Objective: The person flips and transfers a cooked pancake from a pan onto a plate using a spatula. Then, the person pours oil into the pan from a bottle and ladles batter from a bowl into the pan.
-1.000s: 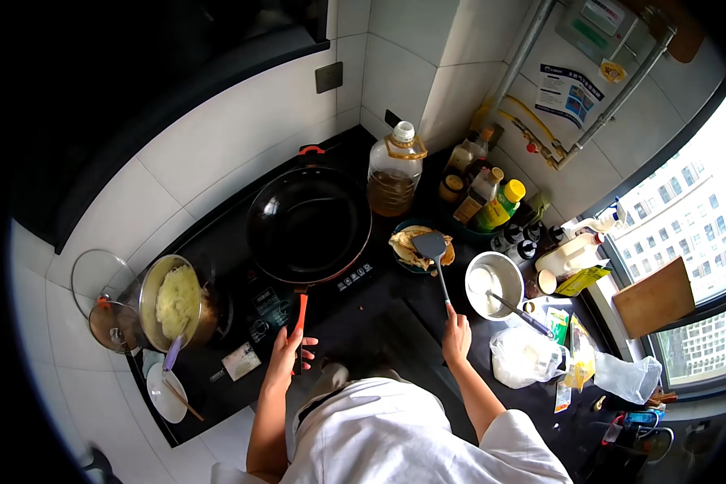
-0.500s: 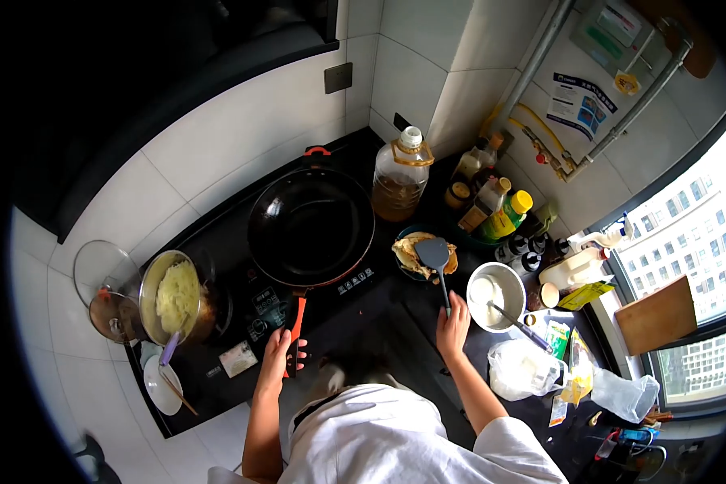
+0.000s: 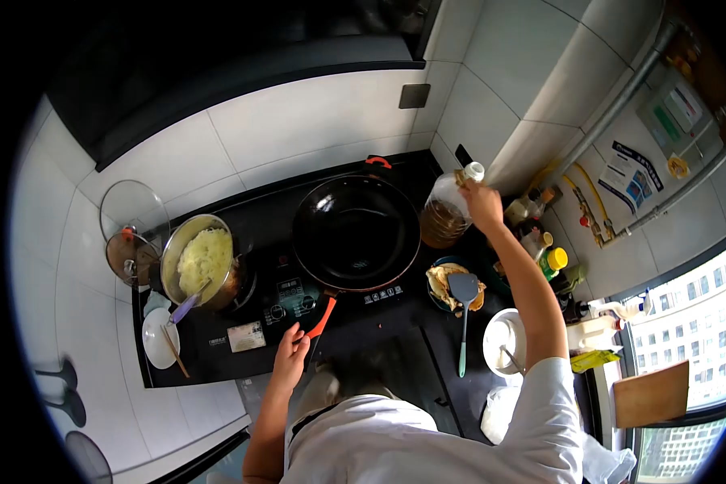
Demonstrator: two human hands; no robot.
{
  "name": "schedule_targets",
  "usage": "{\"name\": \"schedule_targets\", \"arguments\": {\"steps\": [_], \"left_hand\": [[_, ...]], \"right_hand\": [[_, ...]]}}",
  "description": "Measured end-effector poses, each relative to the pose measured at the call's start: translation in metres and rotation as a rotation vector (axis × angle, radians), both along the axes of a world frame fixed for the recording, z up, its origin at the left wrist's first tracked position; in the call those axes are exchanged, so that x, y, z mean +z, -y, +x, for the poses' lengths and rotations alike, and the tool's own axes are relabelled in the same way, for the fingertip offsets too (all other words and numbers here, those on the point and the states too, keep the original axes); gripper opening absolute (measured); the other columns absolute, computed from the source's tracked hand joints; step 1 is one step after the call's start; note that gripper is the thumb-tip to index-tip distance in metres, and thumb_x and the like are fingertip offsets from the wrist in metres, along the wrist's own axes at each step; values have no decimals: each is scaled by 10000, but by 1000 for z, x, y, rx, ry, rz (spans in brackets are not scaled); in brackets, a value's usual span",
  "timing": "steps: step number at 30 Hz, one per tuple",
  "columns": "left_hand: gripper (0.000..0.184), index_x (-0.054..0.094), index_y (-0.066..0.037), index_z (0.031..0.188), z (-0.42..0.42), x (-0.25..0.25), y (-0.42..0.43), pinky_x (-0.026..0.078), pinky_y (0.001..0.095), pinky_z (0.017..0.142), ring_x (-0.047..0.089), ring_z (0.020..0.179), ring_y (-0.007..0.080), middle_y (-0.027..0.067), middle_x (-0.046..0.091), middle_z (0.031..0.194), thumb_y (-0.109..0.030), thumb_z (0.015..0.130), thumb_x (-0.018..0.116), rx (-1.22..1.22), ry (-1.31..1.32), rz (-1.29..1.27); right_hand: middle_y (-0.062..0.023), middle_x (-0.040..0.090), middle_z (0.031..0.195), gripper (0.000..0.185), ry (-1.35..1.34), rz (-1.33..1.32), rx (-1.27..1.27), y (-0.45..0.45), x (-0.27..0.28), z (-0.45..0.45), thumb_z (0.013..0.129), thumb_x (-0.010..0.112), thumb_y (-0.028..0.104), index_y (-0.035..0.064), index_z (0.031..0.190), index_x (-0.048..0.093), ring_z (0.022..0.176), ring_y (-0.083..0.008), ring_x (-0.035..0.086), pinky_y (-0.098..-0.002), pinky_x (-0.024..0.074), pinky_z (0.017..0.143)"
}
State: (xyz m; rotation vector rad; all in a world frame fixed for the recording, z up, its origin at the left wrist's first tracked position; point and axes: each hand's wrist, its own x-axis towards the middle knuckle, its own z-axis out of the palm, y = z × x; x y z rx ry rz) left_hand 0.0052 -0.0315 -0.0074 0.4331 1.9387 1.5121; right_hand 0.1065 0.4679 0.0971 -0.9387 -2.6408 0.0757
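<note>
My right hand (image 3: 484,207) is closed at the handle just under the white cap of a large clear oil bottle (image 3: 446,214), which stands upright with brownish oil in its lower part. My left hand (image 3: 291,352) has its fingers curled at the lower end of the orange-and-black handle of a black frying pan (image 3: 356,234); how firmly is hard to see. The pan sits on the cooktop with no food in it. Right of the pan, a grey spatula (image 3: 463,287) with a green handle rests across a bowl of browned flatbreads (image 3: 440,280).
A pot of pale yellow mash (image 3: 203,260) stands at left beside a glass lid (image 3: 134,211) and a white plate (image 3: 158,343). At right are a white pot (image 3: 504,340) with a spoon, several seasoning bottles (image 3: 550,262) and a wooden board (image 3: 652,394).
My right hand has let go of the spatula, reached forward and taken hold of the oil bottle. The spatula now lies on the bowl. The view has shifted and turned.
</note>
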Motion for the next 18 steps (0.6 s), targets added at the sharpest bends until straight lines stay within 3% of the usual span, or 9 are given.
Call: {"name": "schedule_targets", "arguments": {"steps": [2,4,7,8,12,13,14,15,18], "left_hand": [[539,381,3,1361,8,0,0,418,321,937,509,1124,220,188,444,1289,-280,938,560,9,-34,3],[540,385,-3,1359,11,8,-2,386,363,979,484,1160,261,199,427,1310,-287,934,559,6,-50,-20],[532,395,-13,1351,13,18,-1,287,425,1043,402,1224,332,209,401,1340,-288,925,555,-71,-616,-280],[521,408,-22,1339,21,33,-7,211,451,1068,336,1253,366,205,399,1350,-282,912,554,15,-593,-283],[503,416,-22,1330,35,71,-30,243,437,1062,358,1244,349,185,426,1339,-232,898,569,14,-711,-107],[509,411,-20,1333,39,77,-39,304,419,1032,384,1234,338,182,437,1335,-212,893,581,-20,-760,-58],[515,397,-20,1343,41,81,-49,337,406,1015,408,1226,323,182,435,1341,-215,901,577,-83,-658,54],[521,383,-20,1352,45,83,-59,369,392,997,431,1218,308,183,433,1346,-218,909,574,-144,-553,163],[602,269,-15,1418,52,85,-93,393,353,1003,454,1232,260,185,392,1394,-265,945,545,-338,83,376]], "right_hand": [[-213,633,892,259,-92,-70,-46,-26,5,-3,910,525,307,67,980,589,838,-418,594,-504,451,719],[-220,633,886,288,-264,-145,-74,-54,10,0,908,534,313,52,1012,599,850,-408,593,-466,463,742],[-221,626,898,287,-356,-106,-30,-46,57,3,917,528,297,27,984,599,852,-410,588,-445,462,736],[-214,626,903,278,-320,-123,-8,-29,87,4,922,525,286,24,985,594,847,-404,592,-442,463,737],[-181,637,939,243,-286,50,136,26,180,23,944,511,233,31,1057,583,799,-333,626,-410,485,702],[-169,644,941,252,-247,-8,65,39,202,27,945,507,238,33,1067,590,805,-316,627,-399,486,720],[-160,648,930,256,-290,61,140,36,214,33,944,512,255,51,1074,595,816,-290,627,-376,483,740],[-153,649,919,260,-269,45,52,48,232,38,938,521,274,65,1076,596,831,-271,625,-359,475,752],[-95,580,782,289,-387,58,150,39,252,52,946,521,314,32,974,579,709,-189,495,-305,433,706]]}}
